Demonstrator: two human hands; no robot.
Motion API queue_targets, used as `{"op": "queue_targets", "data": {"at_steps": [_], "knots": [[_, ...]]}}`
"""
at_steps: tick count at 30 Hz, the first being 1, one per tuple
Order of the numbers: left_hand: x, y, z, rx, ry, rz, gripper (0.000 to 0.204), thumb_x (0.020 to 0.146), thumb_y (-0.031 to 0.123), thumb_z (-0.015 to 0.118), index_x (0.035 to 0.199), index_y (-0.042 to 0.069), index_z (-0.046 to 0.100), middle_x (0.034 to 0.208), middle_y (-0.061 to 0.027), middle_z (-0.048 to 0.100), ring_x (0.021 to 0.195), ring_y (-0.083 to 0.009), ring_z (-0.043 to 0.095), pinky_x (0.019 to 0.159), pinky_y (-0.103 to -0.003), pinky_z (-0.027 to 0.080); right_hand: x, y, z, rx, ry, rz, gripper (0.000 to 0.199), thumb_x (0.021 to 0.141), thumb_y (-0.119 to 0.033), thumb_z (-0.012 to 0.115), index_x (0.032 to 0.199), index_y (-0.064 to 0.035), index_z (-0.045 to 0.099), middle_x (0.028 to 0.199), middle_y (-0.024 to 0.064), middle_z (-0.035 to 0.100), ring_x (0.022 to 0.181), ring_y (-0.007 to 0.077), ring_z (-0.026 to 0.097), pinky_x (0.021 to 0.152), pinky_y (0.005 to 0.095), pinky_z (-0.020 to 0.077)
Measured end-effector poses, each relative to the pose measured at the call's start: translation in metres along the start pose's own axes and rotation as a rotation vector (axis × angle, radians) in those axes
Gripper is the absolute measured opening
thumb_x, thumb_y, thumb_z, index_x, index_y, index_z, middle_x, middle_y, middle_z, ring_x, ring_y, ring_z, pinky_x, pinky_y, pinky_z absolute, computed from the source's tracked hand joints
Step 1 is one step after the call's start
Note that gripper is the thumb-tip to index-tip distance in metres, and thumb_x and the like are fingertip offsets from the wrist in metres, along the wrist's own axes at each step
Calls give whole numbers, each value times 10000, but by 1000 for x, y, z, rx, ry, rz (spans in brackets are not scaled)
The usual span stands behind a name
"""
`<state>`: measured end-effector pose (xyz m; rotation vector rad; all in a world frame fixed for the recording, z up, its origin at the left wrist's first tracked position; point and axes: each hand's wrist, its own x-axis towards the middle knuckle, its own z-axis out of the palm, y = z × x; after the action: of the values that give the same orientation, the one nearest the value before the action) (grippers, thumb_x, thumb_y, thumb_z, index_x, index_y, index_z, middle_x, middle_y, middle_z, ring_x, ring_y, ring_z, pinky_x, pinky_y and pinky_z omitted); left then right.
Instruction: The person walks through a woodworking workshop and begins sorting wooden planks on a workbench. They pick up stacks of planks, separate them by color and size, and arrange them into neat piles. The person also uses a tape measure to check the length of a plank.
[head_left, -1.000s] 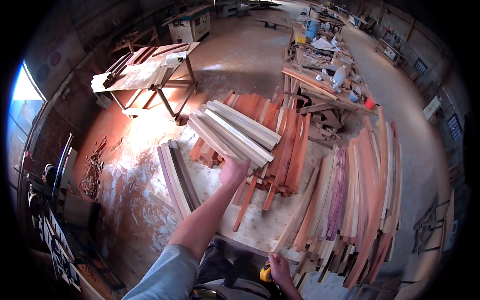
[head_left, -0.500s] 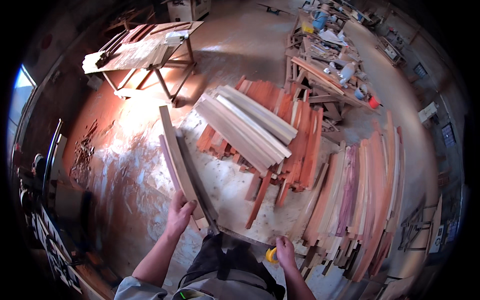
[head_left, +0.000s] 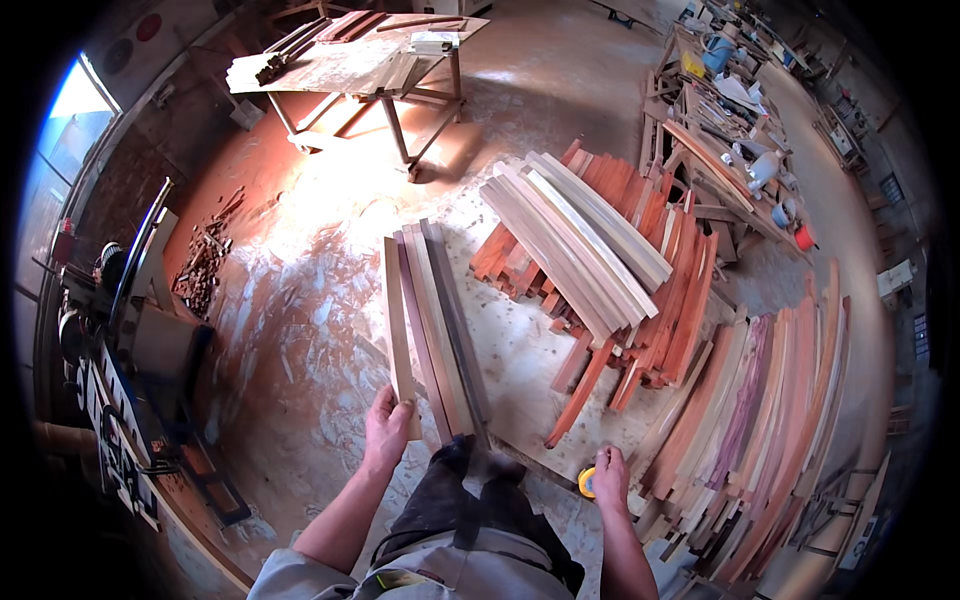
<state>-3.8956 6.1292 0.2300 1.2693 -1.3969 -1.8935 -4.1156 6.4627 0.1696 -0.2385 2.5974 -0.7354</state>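
Note:
My left hand point(head_left: 385, 432) is closed round the near end of a pale wooden strip point(head_left: 398, 330), which points away from me. Just right of that strip lie a few more strips point(head_left: 438, 330), brownish-purple, pale and dark grey, side by side with their near ends by my feet. My right hand point(head_left: 611, 480) grips a yellow tape measure point(head_left: 586, 482) low at the right. The tape measure's blade cannot be made out.
Pale boards point(head_left: 575, 245) lie across a stack of reddish strips point(head_left: 690, 300) ahead to the right. More long strips point(head_left: 745, 400) are spread at my right. A wooden table point(head_left: 350, 70) stands far ahead, a cluttered bench point(head_left: 715, 140) far right, and machinery point(head_left: 165, 350) at my left.
My view has turned left, so the scene sits farther right. The pale strip in my left hand has moved to the left of the other strips. My right hand still holds the tape measure.

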Motion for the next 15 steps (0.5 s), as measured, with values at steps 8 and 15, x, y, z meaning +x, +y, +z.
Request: {"op": "queue_targets", "data": {"at_steps": [8, 15], "knots": [[1, -3, 61, 63, 113, 161, 280, 890, 57, 485, 1154, -30, 526, 925, -47, 594, 811, -98, 532, 722, -256, 457, -6, -6, 4, -226, 135, -315, 455, 824, -268, 658, 1175, 6, 563, 1165, 225, 552, 1115, 377, 512, 966, 440, 415], [9, -8, 89, 289, 87, 54, 351, 939, 142, 489, 1239, -39, 492, 1016, -96, 619, 921, -149, 565, 805, -304, 458, -32, -27, -10, -339, 86, -382, 582, 732, -276, 736, 1231, -47, 543, 1233, 235, 481, 1130, 406, 472, 975, 462, 394]]}}
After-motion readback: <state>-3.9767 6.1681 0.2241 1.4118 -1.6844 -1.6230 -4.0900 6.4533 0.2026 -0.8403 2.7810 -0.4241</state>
